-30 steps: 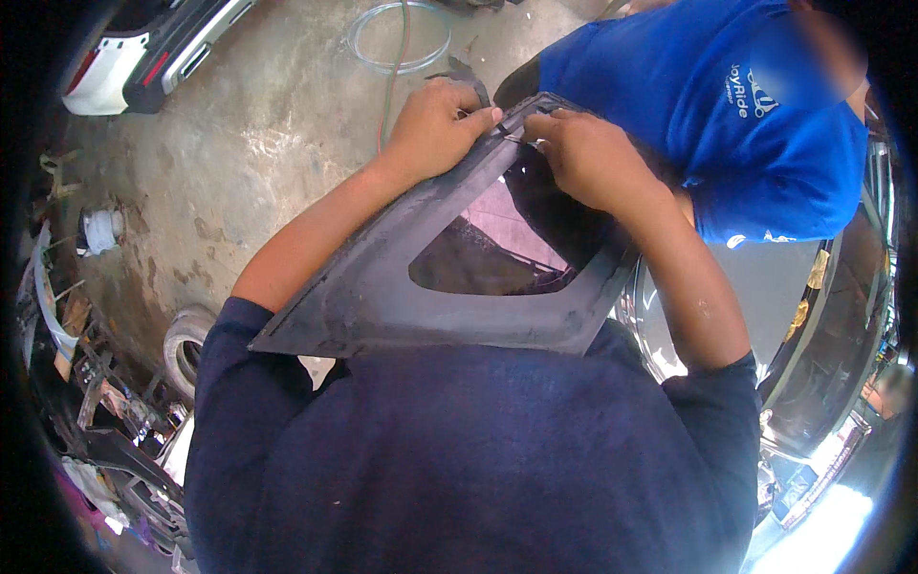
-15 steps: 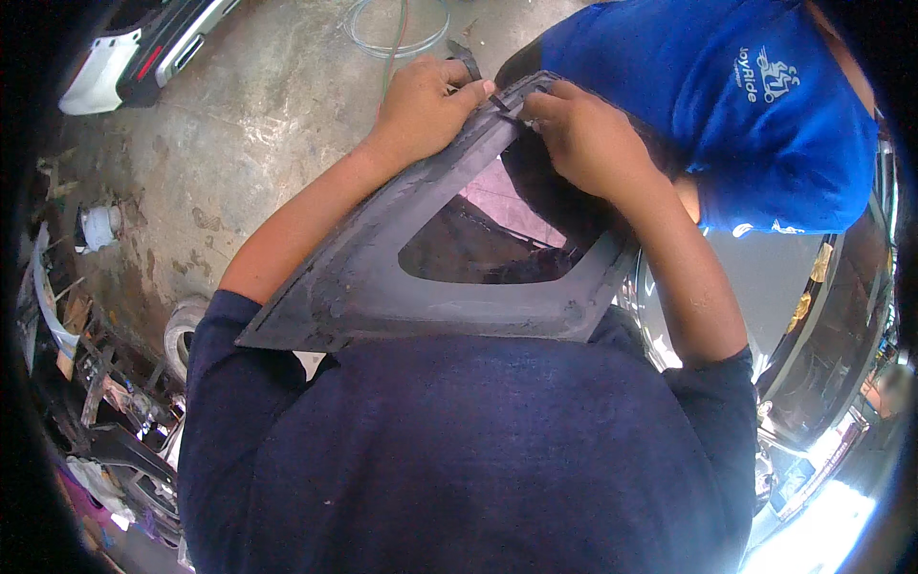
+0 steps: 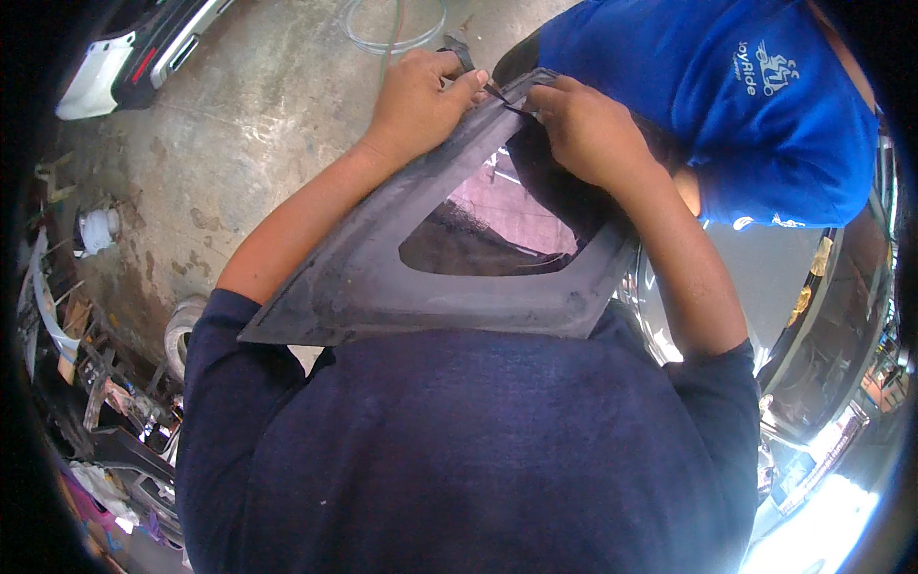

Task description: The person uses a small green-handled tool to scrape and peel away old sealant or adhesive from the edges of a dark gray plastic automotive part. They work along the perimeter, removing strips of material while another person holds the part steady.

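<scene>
A car quarter window glass point(image 3: 478, 298), with a broad dark grey border around a see-through pane, rests tilted against my torso. Near its far corner, my left hand point(image 3: 416, 103) is closed, thumb and fingers pinching a thin black strip point(image 3: 461, 53) that sticks out beyond the fingers. The strip's lower part reaches the glass border between both hands. My right hand point(image 3: 595, 139) is closed at the same corner, its fingertips pinched together against the border. What lies between those fingertips is mostly hidden; a thin dark piece shows beside them.
At the right, close to my right arm, a person in a blue shirt point(image 3: 708, 105) leans in. A shiny dark car panel point(image 3: 775, 287) curves behind. Coiled hose point(image 3: 394, 48) lies on the concrete floor point(image 3: 258, 143). A white and black bumper point(image 3: 120, 72) stands far left, with scrap parts below.
The black strip in my left hand now stands out more and points down to the border. Both hands stay at the far corner, and the glass has tilted slightly.
</scene>
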`<state>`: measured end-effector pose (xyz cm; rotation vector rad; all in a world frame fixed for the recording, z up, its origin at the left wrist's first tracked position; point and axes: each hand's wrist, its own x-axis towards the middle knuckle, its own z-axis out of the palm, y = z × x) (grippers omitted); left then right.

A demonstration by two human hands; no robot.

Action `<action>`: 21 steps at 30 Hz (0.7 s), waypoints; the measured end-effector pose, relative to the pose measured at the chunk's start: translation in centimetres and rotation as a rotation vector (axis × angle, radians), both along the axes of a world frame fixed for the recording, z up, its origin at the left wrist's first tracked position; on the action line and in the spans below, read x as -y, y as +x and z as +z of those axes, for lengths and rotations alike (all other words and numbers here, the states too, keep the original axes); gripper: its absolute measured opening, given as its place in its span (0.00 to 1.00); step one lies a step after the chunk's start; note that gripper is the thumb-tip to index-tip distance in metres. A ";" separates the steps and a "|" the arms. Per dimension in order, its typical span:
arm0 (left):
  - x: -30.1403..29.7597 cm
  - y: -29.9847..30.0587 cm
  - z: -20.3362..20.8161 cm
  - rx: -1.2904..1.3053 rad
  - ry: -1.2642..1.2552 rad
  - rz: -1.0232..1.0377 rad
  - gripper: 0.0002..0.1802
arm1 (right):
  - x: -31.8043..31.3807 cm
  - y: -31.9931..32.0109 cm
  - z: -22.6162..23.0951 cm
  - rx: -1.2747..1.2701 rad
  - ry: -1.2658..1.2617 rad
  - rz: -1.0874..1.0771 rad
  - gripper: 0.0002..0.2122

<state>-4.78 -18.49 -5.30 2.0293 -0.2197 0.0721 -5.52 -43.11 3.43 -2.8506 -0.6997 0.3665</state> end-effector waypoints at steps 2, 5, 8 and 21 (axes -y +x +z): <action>-0.1 0.1 0.0 -0.023 -0.025 -0.004 0.21 | 0.1 0.0 -0.1 0.022 0.039 0.023 0.15; -0.2 0.2 0.6 -0.044 0.011 -0.005 0.21 | 0.2 0.0 0.0 0.033 0.086 0.055 0.15; -0.4 0.0 0.9 0.009 0.076 -0.023 0.21 | -0.2 0.1 0.1 0.000 0.029 0.027 0.14; -0.2 0.0 0.8 0.164 -0.010 0.107 0.17 | 0.2 0.7 -0.3 -0.035 -0.030 -0.033 0.11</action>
